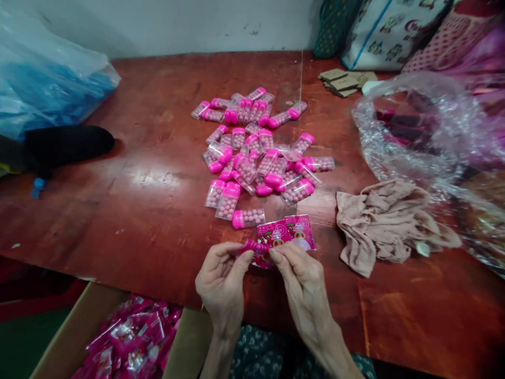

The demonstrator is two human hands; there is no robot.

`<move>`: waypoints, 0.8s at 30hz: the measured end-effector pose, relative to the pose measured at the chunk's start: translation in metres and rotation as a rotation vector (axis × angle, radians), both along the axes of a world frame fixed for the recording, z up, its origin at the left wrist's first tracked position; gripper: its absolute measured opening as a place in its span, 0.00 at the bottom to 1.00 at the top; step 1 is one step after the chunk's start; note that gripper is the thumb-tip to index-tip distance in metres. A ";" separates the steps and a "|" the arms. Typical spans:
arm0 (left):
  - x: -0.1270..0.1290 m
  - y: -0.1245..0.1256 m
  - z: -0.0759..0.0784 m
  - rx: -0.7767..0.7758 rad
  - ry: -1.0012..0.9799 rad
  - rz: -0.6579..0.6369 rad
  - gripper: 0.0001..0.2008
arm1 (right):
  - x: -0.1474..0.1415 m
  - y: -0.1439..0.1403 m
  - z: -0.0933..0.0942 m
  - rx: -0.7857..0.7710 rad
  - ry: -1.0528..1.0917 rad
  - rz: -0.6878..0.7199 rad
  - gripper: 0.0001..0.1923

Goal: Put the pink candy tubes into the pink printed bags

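My left hand [221,281] and my right hand [302,276] meet at the near edge of a red-brown table [150,200]. Between their fingertips both pinch a small pink printed packet [258,251]. Two flat pink printed packets [287,233] lie on the table just beyond my fingers. Farther out is a pile of several clear candy tubes with pink caps [256,152], filled with pink balls.
A cardboard box [74,337] holding several pink packets sits below the table at left. A crumpled beige cloth [389,223] and a clear plastic bag [430,131] lie at right. A blue plastic bag [43,84] and a black object [67,143] are at left.
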State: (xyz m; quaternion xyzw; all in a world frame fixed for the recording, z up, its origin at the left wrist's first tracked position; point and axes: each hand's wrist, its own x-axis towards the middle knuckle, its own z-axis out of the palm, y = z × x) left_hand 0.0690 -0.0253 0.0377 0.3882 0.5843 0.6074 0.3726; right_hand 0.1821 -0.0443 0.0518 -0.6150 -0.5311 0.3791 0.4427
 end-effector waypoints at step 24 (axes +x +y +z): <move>-0.017 -0.003 -0.002 -0.181 -0.121 -0.137 0.07 | -0.007 -0.003 -0.006 -0.018 0.043 -0.131 0.07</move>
